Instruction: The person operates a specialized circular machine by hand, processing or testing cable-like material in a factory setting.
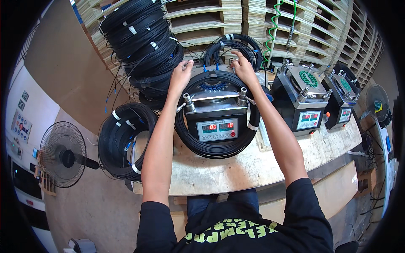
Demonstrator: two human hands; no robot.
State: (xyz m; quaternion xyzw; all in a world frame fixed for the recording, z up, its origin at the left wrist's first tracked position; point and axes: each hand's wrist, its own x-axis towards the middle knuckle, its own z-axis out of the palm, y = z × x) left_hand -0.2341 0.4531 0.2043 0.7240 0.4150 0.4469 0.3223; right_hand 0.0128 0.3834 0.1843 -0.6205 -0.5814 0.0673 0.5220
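1. Nearest, a bare strip of pale wooden tabletop [236,173].
2. Just beyond, a large coil of black cable [211,150] around the middle machine [217,116], near part low before the lit control panel, far part across the top.
3. To the left, another black coil [110,145], upright like a drum, tied with white bands.
4. To the right, two similar machines [297,107] [341,105], round green-dotted patterns on top.
5. Farther, at the middle machine's far left corner, left hand [181,76], fingers curled together; cannot tell whether pinching anything.
6. At the far right corner, right hand [244,69], index finger stretched out; cannot tell about any grip on the metal post.
7. Between both hands, upright blue plugs [205,68].
8. Farthest, wooden pallets [202,26].
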